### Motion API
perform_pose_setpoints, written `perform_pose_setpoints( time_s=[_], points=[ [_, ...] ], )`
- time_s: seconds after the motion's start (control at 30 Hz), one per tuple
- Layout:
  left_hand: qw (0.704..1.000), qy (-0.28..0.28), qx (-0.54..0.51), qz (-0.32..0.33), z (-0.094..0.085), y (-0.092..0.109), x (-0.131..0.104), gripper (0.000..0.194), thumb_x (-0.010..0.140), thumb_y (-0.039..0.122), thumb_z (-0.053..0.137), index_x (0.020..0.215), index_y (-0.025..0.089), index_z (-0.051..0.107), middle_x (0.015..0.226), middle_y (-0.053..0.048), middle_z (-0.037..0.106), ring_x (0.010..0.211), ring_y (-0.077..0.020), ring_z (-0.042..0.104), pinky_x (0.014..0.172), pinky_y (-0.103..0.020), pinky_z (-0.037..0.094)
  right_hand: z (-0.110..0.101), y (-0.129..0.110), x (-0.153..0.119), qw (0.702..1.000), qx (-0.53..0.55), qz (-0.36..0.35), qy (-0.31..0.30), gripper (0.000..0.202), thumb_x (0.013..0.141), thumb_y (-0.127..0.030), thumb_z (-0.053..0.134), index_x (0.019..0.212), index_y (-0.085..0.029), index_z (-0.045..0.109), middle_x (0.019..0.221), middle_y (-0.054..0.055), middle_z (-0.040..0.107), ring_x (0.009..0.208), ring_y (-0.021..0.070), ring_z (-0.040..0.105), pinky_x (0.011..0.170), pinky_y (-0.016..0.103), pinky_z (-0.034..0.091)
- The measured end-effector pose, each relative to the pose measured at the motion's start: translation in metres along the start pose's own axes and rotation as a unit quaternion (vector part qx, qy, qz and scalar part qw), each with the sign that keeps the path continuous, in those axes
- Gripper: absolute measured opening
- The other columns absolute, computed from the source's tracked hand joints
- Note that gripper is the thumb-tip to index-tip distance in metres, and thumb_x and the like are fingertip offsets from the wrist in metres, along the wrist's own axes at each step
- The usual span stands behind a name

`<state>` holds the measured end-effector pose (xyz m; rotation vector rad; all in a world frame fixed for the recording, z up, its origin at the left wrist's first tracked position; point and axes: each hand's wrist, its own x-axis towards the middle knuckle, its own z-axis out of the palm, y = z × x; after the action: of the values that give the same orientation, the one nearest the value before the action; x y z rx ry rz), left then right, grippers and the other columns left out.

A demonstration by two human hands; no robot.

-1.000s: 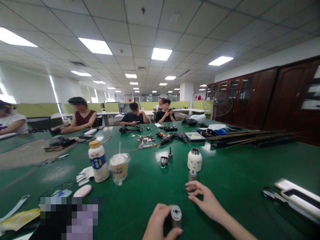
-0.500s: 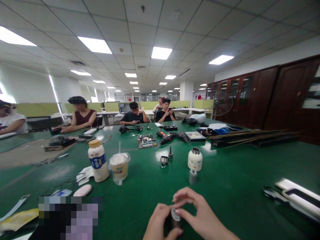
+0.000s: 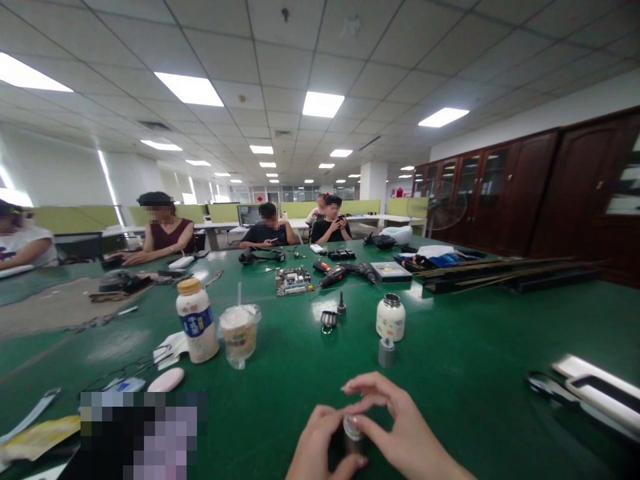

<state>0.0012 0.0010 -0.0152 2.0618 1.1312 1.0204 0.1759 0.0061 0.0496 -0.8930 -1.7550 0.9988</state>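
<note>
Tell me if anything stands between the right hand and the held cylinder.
Nothing visible does: the right hand is at the top of the cylinder, which the left hand holds. The other cylinder and bottle stand beyond both hands.

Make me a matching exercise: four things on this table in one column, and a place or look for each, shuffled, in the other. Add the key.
Things
1. Nearer metal cylinder
2. Farther metal cylinder
3. Tall bottle
4. Clear plastic cup

Places and looks
A. Topped with a straw
B. Standing just in front of the open cream bottle
C. Blue-labelled, with a tan cap
D. In the left hand, with the right hand at its top

Right pairs: 1-D, 2-B, 3-C, 4-A
</note>
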Motion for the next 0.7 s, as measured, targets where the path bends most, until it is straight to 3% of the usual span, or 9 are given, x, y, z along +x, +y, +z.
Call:
perform_pose_setpoints(
  time_s=[0.17, 0.27, 0.37, 0.47, 0.6, 0.7],
  points=[
    [1.000, -0.001, 0.007, -0.017, -0.002, 0.005, 0.001, 0.046, 0.070, 0.019, 0.075, 0.114, 0.017, 0.064, 0.100, -0.009, 0.062, 0.095, -0.0245, 0.059, 0.087, -0.033, 0.047, -0.034, 0.032, 0.018, 0.995, 0.001, -0.001, 0.096, 0.030, 0.075, -0.023, 0.070, 0.102, -0.020, 0.056, 0.101, 0.008, 0.069, 0.087, 0.0220, 0.070, 0.088, 0.040, 0.052],
    [1.000, -0.003, 0.007, -0.023, -0.003, 0.008, 0.001, 0.046, 0.069, 0.019, 0.075, 0.114, 0.016, 0.065, 0.099, -0.009, 0.062, 0.095, -0.0244, 0.059, 0.087, -0.034, 0.047, -0.053, 0.060, 0.021, 0.996, -0.042, 0.043, 0.071, 0.034, 0.073, -0.022, 0.071, 0.104, -0.018, 0.058, 0.099, 0.007, 0.069, 0.081, 0.0215, 0.070, 0.082, 0.039, 0.054],
    [1.000, 0.000, 0.005, -0.029, -0.003, 0.010, 0.000, 0.045, 0.070, 0.018, 0.074, 0.114, 0.016, 0.065, 0.100, -0.009, 0.063, 0.096, -0.0243, 0.059, 0.088, -0.034, 0.047, -0.055, 0.070, 0.018, 0.996, -0.055, 0.058, 0.049, 0.031, 0.071, -0.020, 0.071, 0.100, -0.018, 0.060, 0.095, 0.006, 0.069, 0.079, 0.0215, 0.070, 0.080, 0.039, 0.054],
    [1.000, 0.003, 0.004, -0.027, -0.003, 0.009, -0.002, 0.044, 0.070, 0.018, 0.074, 0.113, 0.016, 0.065, 0.100, -0.009, 0.063, 0.096, -0.0243, 0.059, 0.088, -0.033, 0.047, -0.042, 0.052, 0.015, 0.997, -0.022, 0.040, 0.060, 0.032, 0.074, -0.020, 0.070, 0.104, -0.018, 0.057, 0.099, 0.007, 0.068, 0.082, 0.0206, 0.070, 0.084, 0.038, 0.052],
    [1.000, 0.004, 0.002, -0.010, -0.002, 0.004, -0.001, 0.043, 0.071, 0.021, 0.074, 0.113, 0.017, 0.065, 0.097, -0.008, 0.063, 0.093, -0.0236, 0.059, 0.085, -0.033, 0.048, -0.015, 0.014, 0.010, 0.998, 0.059, 0.024, 0.016, 0.032, 0.074, -0.016, 0.071, 0.102, -0.020, 0.056, 0.098, 0.005, 0.068, 0.085, 0.0203, 0.070, 0.083, 0.036, 0.053],
    [1.000, 0.001, -0.002, 0.001, -0.001, 0.000, 0.000, 0.044, 0.072, 0.020, 0.074, 0.115, 0.019, 0.064, 0.097, -0.008, 0.063, 0.093, -0.0234, 0.059, 0.084, -0.033, 0.048, -0.001, 0.001, 0.004, 0.998, 0.056, 0.026, -0.010, 0.027, 0.075, -0.009, 0.067, 0.098, -0.020, 0.059, 0.095, 0.003, 0.069, 0.085, 0.0193, 0.070, 0.082, 0.033, 0.052]
  ],
)
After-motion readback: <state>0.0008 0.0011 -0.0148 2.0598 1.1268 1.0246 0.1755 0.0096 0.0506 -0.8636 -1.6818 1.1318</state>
